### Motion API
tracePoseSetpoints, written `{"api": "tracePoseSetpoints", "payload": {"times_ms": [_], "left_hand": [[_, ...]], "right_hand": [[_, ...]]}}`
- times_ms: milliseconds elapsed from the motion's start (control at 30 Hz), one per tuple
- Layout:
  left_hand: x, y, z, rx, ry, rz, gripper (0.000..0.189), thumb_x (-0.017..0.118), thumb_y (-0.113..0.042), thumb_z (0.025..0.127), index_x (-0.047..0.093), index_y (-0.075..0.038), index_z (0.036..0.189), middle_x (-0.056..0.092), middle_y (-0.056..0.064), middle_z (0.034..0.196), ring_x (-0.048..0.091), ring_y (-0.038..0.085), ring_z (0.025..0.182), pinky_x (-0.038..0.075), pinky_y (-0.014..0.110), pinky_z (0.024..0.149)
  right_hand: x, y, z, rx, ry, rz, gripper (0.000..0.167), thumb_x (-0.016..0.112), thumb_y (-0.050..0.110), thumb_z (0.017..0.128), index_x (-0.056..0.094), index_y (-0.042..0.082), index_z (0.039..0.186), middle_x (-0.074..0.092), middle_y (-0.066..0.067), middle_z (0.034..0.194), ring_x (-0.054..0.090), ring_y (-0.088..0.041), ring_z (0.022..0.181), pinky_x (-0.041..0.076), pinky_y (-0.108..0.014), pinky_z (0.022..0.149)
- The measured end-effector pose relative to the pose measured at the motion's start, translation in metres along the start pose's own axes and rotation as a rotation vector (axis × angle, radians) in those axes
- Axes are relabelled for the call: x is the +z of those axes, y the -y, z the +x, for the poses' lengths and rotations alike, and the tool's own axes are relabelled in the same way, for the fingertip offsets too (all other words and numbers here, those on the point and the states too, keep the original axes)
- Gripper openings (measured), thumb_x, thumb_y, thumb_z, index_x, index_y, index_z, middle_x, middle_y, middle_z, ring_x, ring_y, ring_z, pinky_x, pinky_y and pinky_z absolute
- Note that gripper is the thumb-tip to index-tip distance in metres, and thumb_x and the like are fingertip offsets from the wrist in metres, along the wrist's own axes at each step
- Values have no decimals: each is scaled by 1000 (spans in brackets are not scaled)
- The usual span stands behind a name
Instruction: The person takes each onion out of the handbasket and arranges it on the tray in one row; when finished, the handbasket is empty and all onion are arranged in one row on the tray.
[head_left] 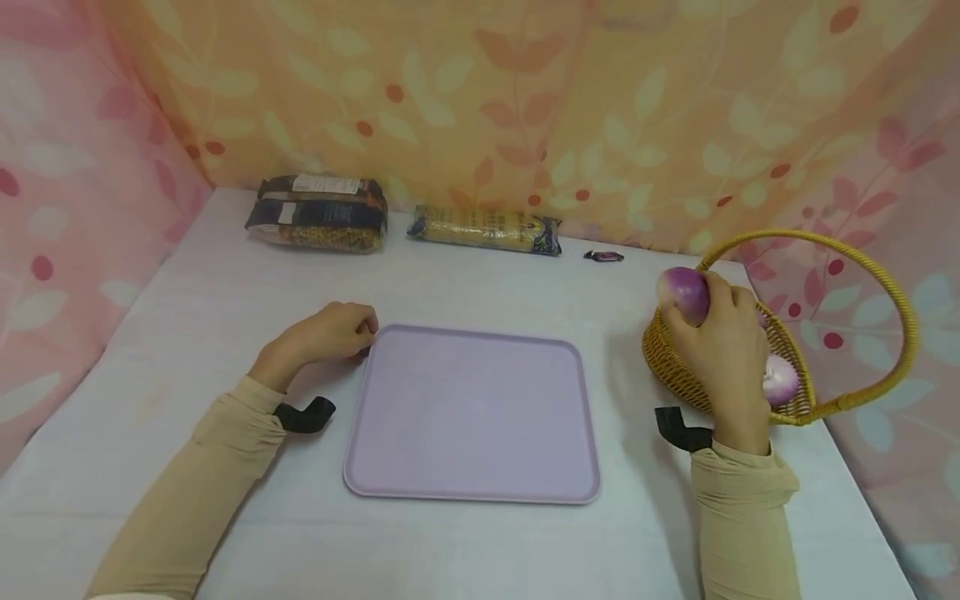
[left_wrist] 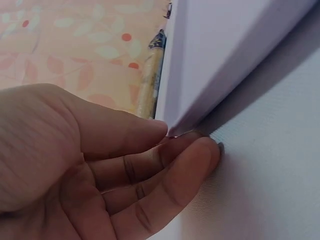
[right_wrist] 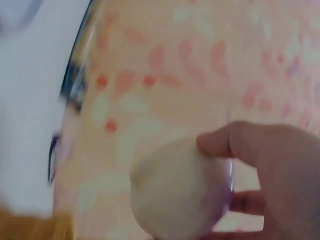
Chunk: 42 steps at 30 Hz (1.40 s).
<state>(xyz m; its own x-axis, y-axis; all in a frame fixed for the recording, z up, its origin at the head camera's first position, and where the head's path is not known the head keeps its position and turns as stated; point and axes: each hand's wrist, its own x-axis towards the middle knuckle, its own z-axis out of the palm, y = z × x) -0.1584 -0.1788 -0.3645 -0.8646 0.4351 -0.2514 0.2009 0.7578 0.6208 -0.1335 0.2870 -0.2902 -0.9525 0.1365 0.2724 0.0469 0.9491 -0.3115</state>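
Observation:
My right hand (head_left: 723, 346) grips a purple-and-white onion (head_left: 688, 293) above the near-left side of a wicker basket (head_left: 675, 367). In the right wrist view, the onion's pale end (right_wrist: 170, 190) faces the camera, with the thumb over its top. Another onion (head_left: 781, 381) lies in the basket, partly behind that hand. My left hand (head_left: 330, 332) is by the far left corner of a lilac tray (head_left: 472, 417). Its thumb and curled fingers pinch a small dark wrapped thing (left_wrist: 221, 148), apparently a candy and mostly hidden by the fingers.
Along the back of the white-covered table lie a dark bag of pasta (head_left: 322, 214), a yellow packet of noodles (head_left: 483, 229) and a small wrapped candy (head_left: 603, 257). The basket's tall handle (head_left: 903, 325) leans out to the right. Patterned cloth hangs around the table.

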Motion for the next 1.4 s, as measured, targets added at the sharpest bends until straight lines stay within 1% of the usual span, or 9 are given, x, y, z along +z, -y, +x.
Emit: {"api": "tracePoseSetpoints", "payload": {"times_ms": [67, 167, 233, 300, 367, 533, 900, 1133, 1400], "left_hand": [[0, 1, 1, -2, 8, -11, 23, 49, -4, 95, 59, 7, 112, 68, 13, 87, 64, 14, 69, 50, 28, 65], [0, 2, 2, -3, 13, -32, 21, 49, -3, 95, 57, 8, 111, 69, 14, 86, 66, 14, 67, 51, 28, 65], [1, 3, 3, -10, 12, -48, 19, 49, -3, 95, 57, 8, 109, 69, 13, 82, 66, 13, 64, 51, 27, 65], [2, 3, 3, -14, 14, -76, 18, 49, -3, 96, 56, 8, 108, 68, 12, 79, 66, 13, 63, 51, 27, 64], [4, 3, 3, -13, 14, -101, 17, 50, -2, 96, 56, 9, 108, 68, 11, 77, 66, 13, 61, 51, 26, 62], [8, 6, 5, -10, 21, -162, 16, 50, -1, 95, 54, 10, 107, 67, 12, 75, 66, 13, 60, 53, 27, 61], [6, 8, 3, 23, 10, -150, 13, 52, -2, 94, 55, 7, 104, 68, 10, 70, 65, 13, 58, 50, 26, 64], [9, 11, 7, 30, 21, -157, 16, 51, -2, 93, 57, 7, 104, 69, 11, 74, 65, 12, 60, 50, 26, 64], [6, 15, 5, 28, -2, -133, 19, 48, 0, 90, 58, 5, 105, 70, 12, 79, 64, 13, 62, 50, 27, 64]], "right_hand": [[3, 26, -5, -148, 23, 31, 66, 60, 47, 92, 46, 8, 142, 52, -30, 131, 54, -50, 112, 42, -69, 87], [15, 61, -13, -356, 147, 43, 63, 65, 43, 90, 49, 7, 140, 58, -25, 128, 59, -41, 111, 47, -60, 87], [29, 82, -19, -460, 236, 41, 63, 67, 41, 89, 50, 8, 139, 60, -21, 128, 61, -37, 110, 51, -54, 88], [45, 99, -26, -525, 332, 38, 63, 68, 41, 87, 51, 10, 139, 61, -17, 129, 61, -33, 113, 52, -50, 91], [61, 111, -34, -588, 388, 44, 62, 69, 38, 86, 52, 10, 138, 62, -15, 126, 62, -30, 111, 53, -47, 90], [91, 135, -48, -722, 441, 57, 59, 73, 32, 84, 54, 8, 135, 64, -13, 120, 63, -28, 106, 54, -42, 90], [117, 188, -60, -926, 397, 146, 56, 78, 34, 82, 59, 10, 129, 64, -12, 114, 63, -24, 101, 53, -36, 89], [127, 207, -65, -956, 420, 145, 57, 75, 35, 86, 56, 11, 133, 63, -10, 115, 62, -21, 102, 53, -33, 89], [127, 215, -65, -941, 426, 143, 63, 75, 37, 86, 50, 12, 139, 60, -11, 121, 61, -21, 105, 53, -34, 90]]}}
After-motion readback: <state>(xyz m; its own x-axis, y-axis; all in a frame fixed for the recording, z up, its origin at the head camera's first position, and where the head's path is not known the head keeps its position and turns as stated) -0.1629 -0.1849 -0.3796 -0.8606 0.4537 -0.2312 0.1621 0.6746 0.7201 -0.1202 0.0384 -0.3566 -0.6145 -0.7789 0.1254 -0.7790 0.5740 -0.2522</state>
